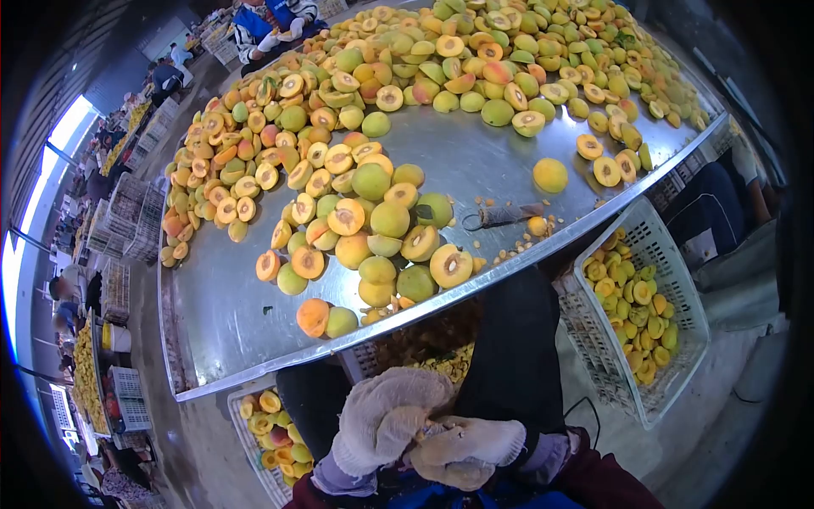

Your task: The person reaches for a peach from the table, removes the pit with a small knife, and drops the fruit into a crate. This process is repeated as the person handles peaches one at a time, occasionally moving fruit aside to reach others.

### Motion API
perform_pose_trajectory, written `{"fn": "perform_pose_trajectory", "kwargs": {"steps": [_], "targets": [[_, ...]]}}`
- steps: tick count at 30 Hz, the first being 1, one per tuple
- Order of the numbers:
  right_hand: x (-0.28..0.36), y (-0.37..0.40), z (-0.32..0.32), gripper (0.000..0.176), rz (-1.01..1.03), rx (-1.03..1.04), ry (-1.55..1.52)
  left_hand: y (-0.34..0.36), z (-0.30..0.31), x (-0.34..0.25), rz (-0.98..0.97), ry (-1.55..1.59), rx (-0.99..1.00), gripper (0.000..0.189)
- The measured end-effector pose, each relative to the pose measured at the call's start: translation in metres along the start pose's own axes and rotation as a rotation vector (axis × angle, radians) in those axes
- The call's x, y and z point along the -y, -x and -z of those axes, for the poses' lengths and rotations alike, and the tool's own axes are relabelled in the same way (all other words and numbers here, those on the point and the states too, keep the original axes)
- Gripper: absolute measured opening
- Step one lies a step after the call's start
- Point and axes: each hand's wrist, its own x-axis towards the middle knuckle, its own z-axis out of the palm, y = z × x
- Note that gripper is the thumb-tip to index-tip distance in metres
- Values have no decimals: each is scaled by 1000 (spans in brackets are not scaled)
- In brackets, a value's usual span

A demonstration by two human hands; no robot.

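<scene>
Both my hands wear pale, stained gloves and rest together over my lap, below the table's front edge. My left hand (394,414) is curled, its fingers folded against the other glove. My right hand (471,448) lies against it with its fingers hidden in the folds, so what either holds cannot be made out. On the metal table (229,314) above them lies a heap of halved and whole yellow-green fruit (390,219). A pitting tool (504,215) with a looped metal end lies near the front edge, beside loose pits and a whole fruit (550,175).
A white crate (687,339) of fruit halves stands at the right, and another crate (246,424) is at lower left. Across the table a co-worker's gloved hands (280,36) show. A person's dark-clothed leg (708,208) is at the right. Stacked crates (127,216) stand at the left.
</scene>
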Motion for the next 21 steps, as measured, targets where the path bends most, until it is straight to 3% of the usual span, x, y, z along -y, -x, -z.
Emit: {"fn": "perform_pose_trajectory", "kwargs": {"steps": [1,2,3,4,5,6,8,9,11,12,13,14,15,16,17,19,20,21], "targets": [[-3,-1,9,30,-116,207,-412,1,-1,4,-121,-27,-8,44],[-2,1,3,30,-119,204,-411,3,-2,5,-243,-57,-20,46],[-1,4,-8,30,14,114,-134,5,-9,-1,-244,-58,-22,46],[-1,5,-13,31,147,23,144,8,-20,-13,-47,154,-137,47],[0,4,-13,31,146,22,147,8,-26,-20,149,366,-250,49],[0,3,-12,32,169,-19,197,7,-26,-12,146,367,-253,49],[0,2,-10,32,188,-52,249,4,-21,8,504,1296,-232,49],[2,5,-7,30,134,-19,381,4,-18,6,496,1290,-242,49],[5,4,-4,28,70,25,518,2,-12,0,678,1023,-550,51],[7,2,-2,26,100,-53,519,13,-4,9,537,916,-612,47],[8,1,-1,24,131,-131,518,28,7,7,448,537,-718,45],[10,-1,-1,24,161,-207,518,44,28,26,275,549,-812,45],[14,-2,-7,24,160,-199,522,63,48,24,384,263,-899,42],[21,-2,-20,25,90,-332,608,77,70,23,445,-66,-881,34],[24,-4,-27,27,17,-467,691,96,93,29,534,-654,-733,26],[24,-11,-30,27,44,-414,711,118,114,45,369,-1319,-472,25],[24,-15,-34,28,30,-452,757,107,114,46,367,-1323,-479,25],[23,-18,-37,28,14,-493,798,86,109,45,409,-1034,-551,29]]}}
